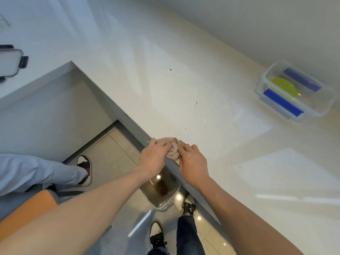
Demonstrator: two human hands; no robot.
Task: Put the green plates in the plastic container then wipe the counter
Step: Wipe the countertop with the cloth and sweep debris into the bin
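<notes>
A crumpled beige cloth (173,151) sits at the near edge of the white counter (165,89). My left hand (153,158) and my right hand (193,162) both pinch it, bunching it between the fingers. A clear plastic container (294,91) with blue clips stands far right near the wall. A green plate (283,87) lies inside it. A few dark specks dot the counter surface between the cloth and the container.
A clear bin (161,192) with brown residue stands on the tiled floor below the counter edge. Another person's leg and shoe (84,170) are at the left. A lidded container (9,61) rests on the far-left counter. My own shoes (156,234) are below.
</notes>
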